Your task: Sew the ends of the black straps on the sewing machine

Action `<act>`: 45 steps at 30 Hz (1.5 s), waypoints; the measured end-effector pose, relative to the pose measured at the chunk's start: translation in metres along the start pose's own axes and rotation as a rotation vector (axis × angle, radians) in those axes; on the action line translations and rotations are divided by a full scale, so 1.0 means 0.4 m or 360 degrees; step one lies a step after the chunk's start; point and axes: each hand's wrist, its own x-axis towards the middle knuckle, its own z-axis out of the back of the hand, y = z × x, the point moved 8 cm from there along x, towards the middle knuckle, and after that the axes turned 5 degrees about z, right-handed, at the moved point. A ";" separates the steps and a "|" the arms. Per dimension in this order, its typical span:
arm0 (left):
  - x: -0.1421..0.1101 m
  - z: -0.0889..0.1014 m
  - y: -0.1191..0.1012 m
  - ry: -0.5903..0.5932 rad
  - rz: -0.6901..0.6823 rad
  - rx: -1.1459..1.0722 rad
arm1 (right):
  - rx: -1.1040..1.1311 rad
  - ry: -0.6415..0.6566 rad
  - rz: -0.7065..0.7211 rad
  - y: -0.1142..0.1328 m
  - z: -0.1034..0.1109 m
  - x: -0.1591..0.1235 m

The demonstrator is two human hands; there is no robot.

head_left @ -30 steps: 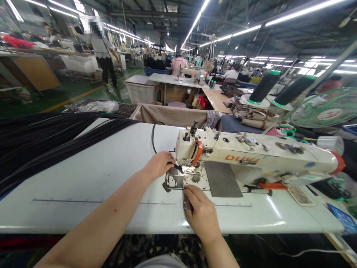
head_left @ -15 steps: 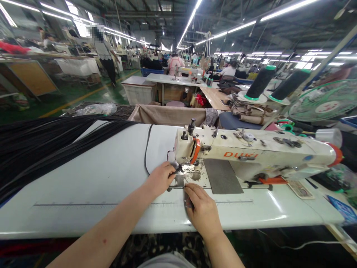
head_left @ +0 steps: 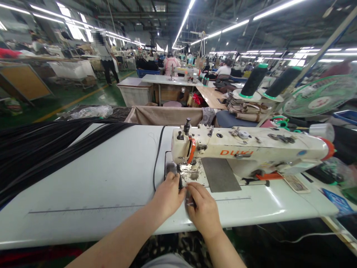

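In the head view my left hand (head_left: 169, 193) is closed at the front of the sewing machine (head_left: 240, 147), its fingers pinching a thin black strip (head_left: 158, 156) beside the presser foot (head_left: 188, 168). That strip curves over the white table to the left of the machine head. My right hand (head_left: 203, 208) lies just right of the left one, fingers curled and fingertips at the edge of the needle plate. Something dark and shiny shows under its curled fingers, too hidden to name. The left fingertips partly cover the strip's end.
A bundle of long black strips (head_left: 55, 149) covers the table's left side. Behind the machine stands a cloth-lined bin (head_left: 167, 115). Thread cones (head_left: 254, 80) and a green fan (head_left: 318, 98) are at right. A person (head_left: 106, 56) is in the aisle at far left.
My left hand has come back toward me and closer to the right hand, and the black strip has shifted with it. The right hand stays nearly in place. The view has turned slightly.
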 end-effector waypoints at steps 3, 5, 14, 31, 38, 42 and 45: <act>-0.017 0.000 -0.016 0.0169 0.0048 0.0070 | 0.0019 -0.0076 -0.0095 -0.022 0.006 -0.007; -0.033 0.005 -0.030 0.0273 0.0059 0.0107 | 0.0027 -0.0081 -0.0136 -0.030 0.004 -0.008; -0.081 0.009 -0.043 0.0463 0.0113 0.0081 | -0.0013 -0.0058 -0.0121 -0.031 -0.002 -0.010; -0.116 -0.013 -0.033 0.0627 0.0175 -0.0137 | -0.0384 -0.0670 0.0158 0.001 0.313 0.138; -0.124 -0.008 -0.024 0.0575 0.0213 -0.0273 | -0.0984 -0.0257 0.0027 -0.105 0.449 0.364; -0.127 0.000 -0.022 0.0561 0.0216 -0.0353 | -0.1104 0.0015 -0.0055 -0.161 0.444 0.412; -0.129 0.010 -0.022 0.0533 0.0203 -0.0368 | -0.1220 -0.0035 -0.0099 -0.166 0.459 0.405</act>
